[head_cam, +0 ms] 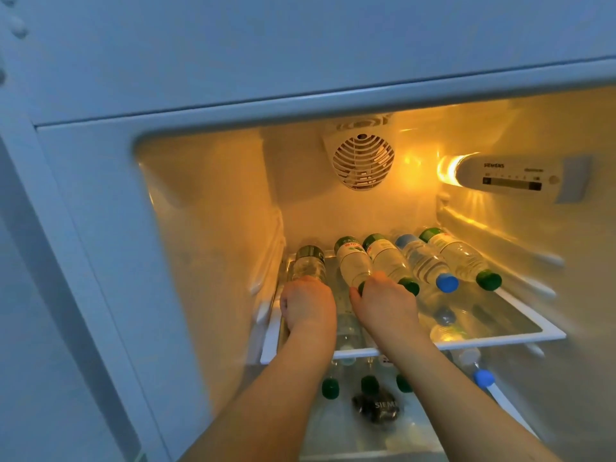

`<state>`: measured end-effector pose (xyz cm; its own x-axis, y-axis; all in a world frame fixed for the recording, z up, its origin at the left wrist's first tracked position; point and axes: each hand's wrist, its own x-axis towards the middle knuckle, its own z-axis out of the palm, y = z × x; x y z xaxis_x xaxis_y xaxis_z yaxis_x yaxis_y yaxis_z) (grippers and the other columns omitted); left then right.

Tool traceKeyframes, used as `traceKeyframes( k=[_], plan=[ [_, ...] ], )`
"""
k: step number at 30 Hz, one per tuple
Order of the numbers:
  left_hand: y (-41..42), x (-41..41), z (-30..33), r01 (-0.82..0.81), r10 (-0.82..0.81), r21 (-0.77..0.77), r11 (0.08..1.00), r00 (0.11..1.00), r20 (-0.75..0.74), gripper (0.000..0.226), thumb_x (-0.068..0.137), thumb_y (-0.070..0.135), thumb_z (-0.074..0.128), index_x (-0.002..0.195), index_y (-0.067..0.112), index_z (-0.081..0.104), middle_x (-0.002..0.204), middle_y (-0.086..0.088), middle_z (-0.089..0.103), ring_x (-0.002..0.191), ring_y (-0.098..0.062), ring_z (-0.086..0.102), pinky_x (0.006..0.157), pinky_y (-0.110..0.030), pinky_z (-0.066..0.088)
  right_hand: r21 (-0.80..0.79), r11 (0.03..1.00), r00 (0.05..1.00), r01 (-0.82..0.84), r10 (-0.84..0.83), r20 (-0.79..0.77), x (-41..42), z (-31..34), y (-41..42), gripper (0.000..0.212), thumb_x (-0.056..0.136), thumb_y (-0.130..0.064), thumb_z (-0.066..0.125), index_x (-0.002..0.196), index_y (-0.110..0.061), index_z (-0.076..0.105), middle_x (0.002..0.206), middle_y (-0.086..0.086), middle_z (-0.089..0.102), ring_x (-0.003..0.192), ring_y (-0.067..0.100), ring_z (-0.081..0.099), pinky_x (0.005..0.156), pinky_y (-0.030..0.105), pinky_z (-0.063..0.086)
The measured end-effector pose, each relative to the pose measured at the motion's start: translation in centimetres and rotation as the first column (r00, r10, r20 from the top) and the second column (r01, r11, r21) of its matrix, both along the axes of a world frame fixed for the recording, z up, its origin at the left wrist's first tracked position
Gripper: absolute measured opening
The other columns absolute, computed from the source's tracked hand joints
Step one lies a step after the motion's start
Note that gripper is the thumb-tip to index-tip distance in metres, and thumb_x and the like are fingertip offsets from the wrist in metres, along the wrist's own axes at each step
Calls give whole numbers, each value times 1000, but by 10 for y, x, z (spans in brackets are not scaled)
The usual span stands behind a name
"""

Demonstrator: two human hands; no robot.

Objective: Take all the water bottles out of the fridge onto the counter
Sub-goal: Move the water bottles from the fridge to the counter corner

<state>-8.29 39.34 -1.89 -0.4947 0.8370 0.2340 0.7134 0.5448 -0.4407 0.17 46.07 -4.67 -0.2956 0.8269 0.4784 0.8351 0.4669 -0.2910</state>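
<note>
Both forearms are reaching into the lit fridge [206,201]. Left hand [308,303] is grasping the leftmost bottle [308,263] lying on the glass shelf [500,338]. Right hand [383,306] is gripping the neck end of the second bottle [352,263]. Three further bottles [425,260] are lying alongside to the right, caps facing outward. More capped bottles [330,388] are showing beneath the shelf.

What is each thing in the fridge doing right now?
Left hand: grips the leftmost bottle.
Right hand: grips the second bottle.
Blue-capped bottle: lying down, capped.
Fridge light: on.
Glass shelf: holds five lying bottles.
</note>
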Motion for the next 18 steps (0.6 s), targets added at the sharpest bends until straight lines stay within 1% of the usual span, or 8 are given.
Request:
traceKeyframes(
  k=[2,4,5,8,12,16,18],
  plan=[
    [1,-3,1,-7,4,33,999,997,81,23,91,5,55,112,5,62,92,-8,58,92,-22,67,61,-27,47,5,1000,1000,0,0,1,0,0,-1,37,96,-46,42,101,-14,58,76,-3,51,67,17,54,55,26,42],
    [1,-4,2,-10,1,59,998,988,154,23,91,6,56,113,7,63,104,-6,64,95,-23,67,63,-28,49,3,1000,1000,-5,5,5,2,2,-2,36,98,-44,42,101,-13,58,76,-2,50,67,17,52,55,26,39],
    [1,-4,2,-10,-1,68,998,985,171,23,91,7,56,113,8,64,107,-5,65,95,-23,67,65,-28,50,2,1000,1000,-6,6,7,2,2,-3,35,98,-44,41,100,-13,58,76,-2,49,66,17,51,54,26,38],
    [1,-6,2,-18,2,87,996,982,189,23,91,7,56,112,8,65,108,-6,65,96,-24,67,68,-29,52,17,1000,1000,0,0,16,3,1,-4,33,99,-42,41,98,-13,58,75,-2,50,64,16,52,50,24,35],
    [3,-7,-1,-42,21,112,993,983,184,22,94,9,53,111,8,66,106,-6,67,93,-24,68,65,-29,51,10,1000,1000,-28,28,1,4,2,-5,25,99,-33,42,100,-12,57,78,-1,50,65,17,53,52,25,35],
    [5,-8,-2,-60,36,119,991,981,189,22,96,9,49,114,5,62,107,-7,67,94,-24,68,67,-29,52,8,999,999,-42,42,-24,7,4,-6,19,98,-26,47,105,-10,54,81,0,51,64,18,50,47,24,29],
    [6,-8,-2,-61,40,120,991,984,174,22,97,9,47,115,4,60,102,-8,65,95,-24,68,67,-29,50,5,999,998,-45,45,-37,6,3,-6,19,98,-26,48,107,-10,52,82,0,52,65,18,52,51,25,33]
  ],
)
